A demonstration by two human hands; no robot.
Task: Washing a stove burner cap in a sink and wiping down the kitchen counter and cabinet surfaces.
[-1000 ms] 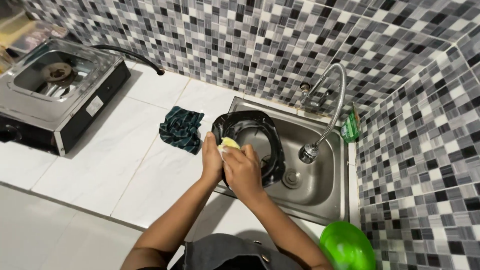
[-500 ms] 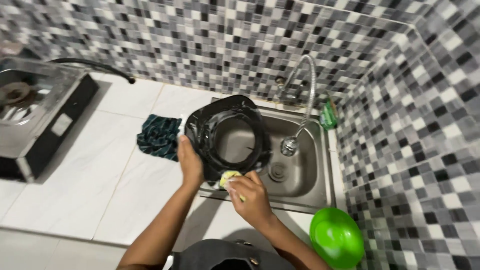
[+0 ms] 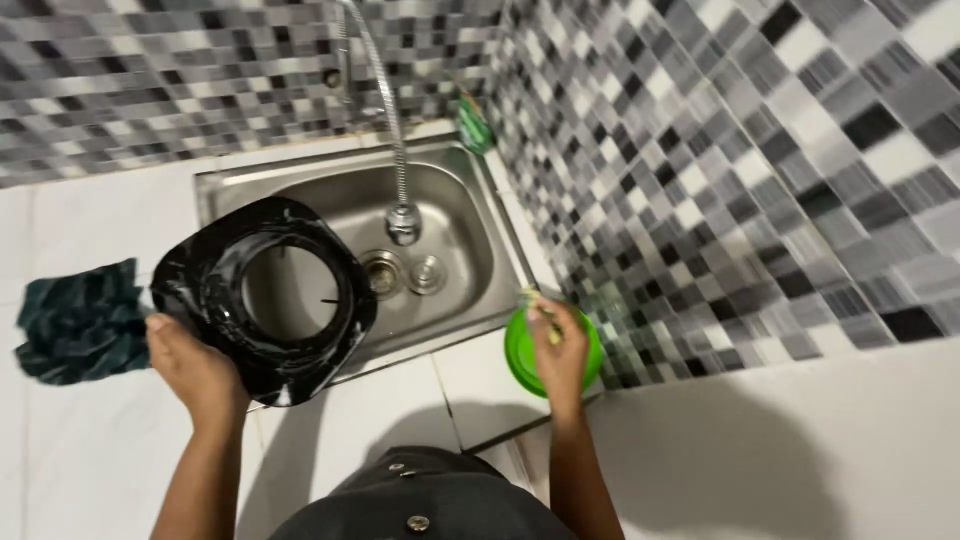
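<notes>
My left hand [image 3: 193, 366] grips the near left edge of a black, soapy, square plate with a large round hole [image 3: 265, 296], holding it over the left rim of the steel sink [image 3: 470, 290]. My right hand [image 3: 557, 345] holds a yellow-green sponge [image 3: 533, 299] down into a green bowl [image 3: 523, 352] on the counter right of the sink, by the mosaic wall.
A flexible tap [image 3: 390, 130] hangs over the sink basin above two drain holes [image 3: 405, 273]. A green bottle [image 3: 473, 122] stands at the sink's back right corner. A dark striped cloth [image 3: 80, 320] lies on the white tiled counter to the left.
My right hand has left the black plate and carried the sponge right to the green bowl. The view has swung right; the stove is out of sight.
</notes>
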